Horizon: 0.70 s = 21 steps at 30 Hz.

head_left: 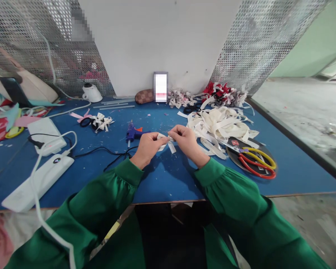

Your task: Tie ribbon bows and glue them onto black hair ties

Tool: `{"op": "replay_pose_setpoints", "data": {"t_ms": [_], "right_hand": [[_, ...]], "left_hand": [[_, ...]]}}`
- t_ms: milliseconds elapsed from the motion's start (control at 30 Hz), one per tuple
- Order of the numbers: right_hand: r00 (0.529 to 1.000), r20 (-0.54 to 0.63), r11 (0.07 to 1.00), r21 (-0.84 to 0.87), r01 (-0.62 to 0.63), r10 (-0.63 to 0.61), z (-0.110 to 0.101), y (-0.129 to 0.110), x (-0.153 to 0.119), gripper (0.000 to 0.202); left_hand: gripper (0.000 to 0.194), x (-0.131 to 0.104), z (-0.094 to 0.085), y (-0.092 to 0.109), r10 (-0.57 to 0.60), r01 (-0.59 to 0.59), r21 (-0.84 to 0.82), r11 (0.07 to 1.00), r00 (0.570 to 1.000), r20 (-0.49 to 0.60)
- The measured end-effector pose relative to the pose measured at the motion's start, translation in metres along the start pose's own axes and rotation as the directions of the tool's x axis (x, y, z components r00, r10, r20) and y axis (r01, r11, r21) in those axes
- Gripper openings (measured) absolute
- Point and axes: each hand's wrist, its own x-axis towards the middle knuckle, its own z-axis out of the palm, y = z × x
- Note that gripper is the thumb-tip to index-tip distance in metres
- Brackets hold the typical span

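Over the middle of the blue table [162, 183], my two hands meet at a short piece of white ribbon [172, 147] with dark printing near it. My left hand [150, 146] pinches the ribbon between thumb and fingers. From the other side, my right hand [187, 141] pinches its upper end, fingertips close to the left thumb. One ribbon tail hangs down between the hands. Just behind my left hand lies a blue glue gun [133, 133] with an orange trigger. To the right of my right hand spreads a heap of loose cream ribbon [220, 121].
Scissors with red and yellow handles [257, 162] rest on a dark round disc [235, 158] at right. A lit phone [160, 87] leans on the back board beside a checked pouch [144, 96]. White power strips [42, 183] and cables occupy the left. Finished-looking bows [182, 98] are piled behind.
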Motion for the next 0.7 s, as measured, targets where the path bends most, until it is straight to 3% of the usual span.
{"op": "replay_pose_setpoints", "data": {"t_ms": [100,267,400,567,700], "right_hand": [[0.996,0.077,0.997,0.062,0.048,-0.053,0.0,-0.003,0.0,0.017],[0.982,0.145,0.992,-0.034,0.126,-0.119,0.0,-0.011,-0.005,0.012],[0.993,0.107,0.999,0.034,0.039,-0.042,0.003,-0.008,-0.005,0.015],[0.984,0.052,0.939,0.294,-0.179,0.171,0.012,-0.002,-0.007,0.02],[0.972,0.052,0.902,0.364,-0.231,0.228,0.016,-0.001,-0.009,0.024]], "left_hand": [[0.044,-0.001,0.0,-0.003,0.02,-0.019,0.06,0.998,1.0,-0.005],[0.05,-0.001,0.001,-0.008,0.016,-0.018,0.169,0.985,1.0,0.009],[0.049,-0.001,0.001,-0.009,0.039,-0.041,0.191,0.981,0.999,0.017],[0.04,-0.003,0.002,-0.012,0.218,-0.206,0.323,0.924,0.976,-0.001],[0.033,-0.007,0.004,-0.01,0.429,-0.378,0.501,0.779,0.903,0.014]]}}
